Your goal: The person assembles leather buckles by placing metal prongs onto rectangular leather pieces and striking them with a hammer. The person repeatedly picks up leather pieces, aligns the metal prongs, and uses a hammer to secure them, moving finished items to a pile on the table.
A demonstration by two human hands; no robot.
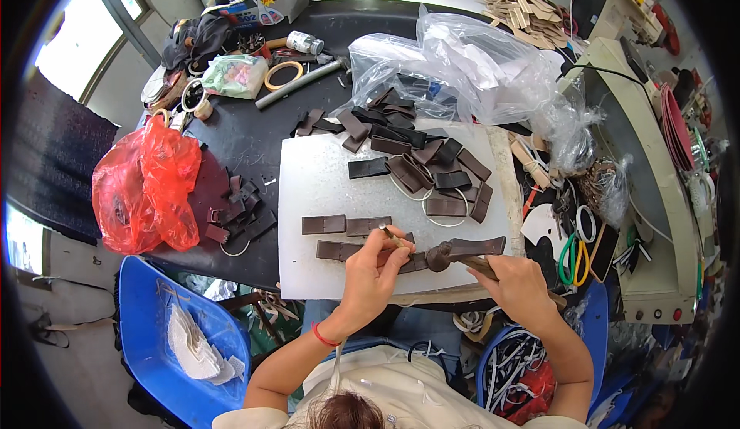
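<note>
Pinched between the fingers of my left hand [368, 276] is a slim metal punch [390, 235], tilted over the dark brown leather strips. My right hand [518, 289] grips a hammer [438, 257] by its wooden handle; its dark, rounded head is just right of my left fingertips, above a strip. Flat brown strips [324, 224] lie in rows on a white board [304, 182], and another strip [479, 245] extends to the right behind the hammer. My fingers hide the punch's lower end. Farther back on the board is a heap of brown and black leather loops [412, 171].
A red plastic bag [146, 190] and dark scraps [245, 211] are to the left. Clear plastic bags [478, 67] lie behind the heap. On the right are scissors [569, 259] and a pale machine [655, 275]. Blue bins [142, 329] stand below the table's left and right.
</note>
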